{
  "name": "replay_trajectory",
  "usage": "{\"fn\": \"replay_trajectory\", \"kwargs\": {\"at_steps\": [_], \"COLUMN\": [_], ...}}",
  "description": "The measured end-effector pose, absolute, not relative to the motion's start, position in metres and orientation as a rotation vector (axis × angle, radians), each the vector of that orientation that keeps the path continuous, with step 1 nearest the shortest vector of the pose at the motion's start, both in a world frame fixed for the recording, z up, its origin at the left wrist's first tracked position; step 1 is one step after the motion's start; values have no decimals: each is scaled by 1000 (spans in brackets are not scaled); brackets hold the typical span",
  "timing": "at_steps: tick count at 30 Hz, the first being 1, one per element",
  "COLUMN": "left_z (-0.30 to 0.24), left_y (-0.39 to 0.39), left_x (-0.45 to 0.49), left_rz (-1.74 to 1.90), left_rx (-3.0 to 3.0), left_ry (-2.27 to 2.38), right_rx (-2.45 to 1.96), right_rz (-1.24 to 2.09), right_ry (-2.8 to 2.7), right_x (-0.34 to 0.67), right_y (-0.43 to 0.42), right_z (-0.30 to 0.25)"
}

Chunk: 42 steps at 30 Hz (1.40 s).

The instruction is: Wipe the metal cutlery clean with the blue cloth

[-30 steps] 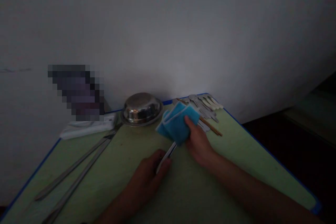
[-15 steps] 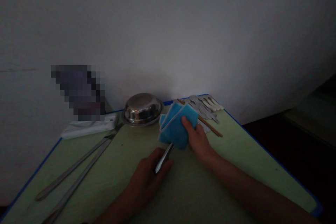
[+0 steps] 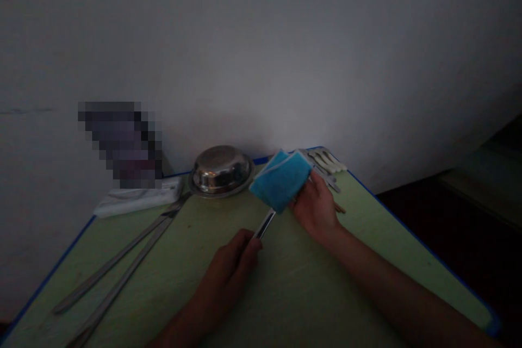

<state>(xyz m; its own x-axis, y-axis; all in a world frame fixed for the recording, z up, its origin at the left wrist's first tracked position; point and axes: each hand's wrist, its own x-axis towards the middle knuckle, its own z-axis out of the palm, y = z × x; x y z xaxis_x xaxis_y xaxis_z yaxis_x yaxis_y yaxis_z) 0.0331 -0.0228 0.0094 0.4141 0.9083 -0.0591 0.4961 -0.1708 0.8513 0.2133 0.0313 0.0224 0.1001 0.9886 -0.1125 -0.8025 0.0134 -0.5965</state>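
My left hand (image 3: 234, 263) is closed round the shiny metal handle of a piece of cutlery (image 3: 266, 223). Its far end is hidden by a folded blue cloth (image 3: 281, 179) with pale edging, so I cannot tell the kind. My right hand (image 3: 318, 206) grips the cloth from the right and below, its fingers partly behind the fabric. Both hands are above the green tabletop, in front of an upturned steel bowl (image 3: 222, 169). Just beyond the right hand lie several metal spoons (image 3: 324, 160) and brown chopsticks (image 3: 340, 208), partly covered from view.
Two long metal utensils (image 3: 141, 266) lie at the left of the green table (image 3: 310, 304), which has a blue edge. A white flat block (image 3: 141, 201) is at the back left, with a pixelated object (image 3: 122, 141) above it. A pale wall (image 3: 285, 54) rises behind.
My right hand has turned from thumb over the cloth's front to gripping from beneath. The cloth has shifted slightly up and right, baring more of the handle. My left hand still holds the handle.
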Motion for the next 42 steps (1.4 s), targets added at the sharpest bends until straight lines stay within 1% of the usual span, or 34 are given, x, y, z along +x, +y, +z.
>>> {"fn": "replay_trajectory", "kwargs": {"at_steps": [3,8,12,19,25,32,36,42], "left_z": [10,11,9,8,8,10,11,13], "left_y": [-22,-22,-22,-23,-22,-21,-22,-23], "left_x": [34,34,33,33,34,34,34,35], "left_rz": [597,571,579,526,549,551,547,531], "left_rx": [1798,1824,1865,1926,1927,1938,1934,1934], "left_ry": [1219,1221,1203,1171,1183,1158,1156,1171], "right_rx": [-680,-792,-845,-779,-699,-711,-730,-789], "right_rz": [1451,1359,1305,1432,1570,1695,1654,1517], "right_ry": [-389,-502,-449,-402,-398,-371,-370,-150], "right_x": [215,214,215,215,206,206,206,213], "right_y": [31,32,33,32,28,25,26,36], "right_z": [20,15,15,13,13,12,12,17]}}
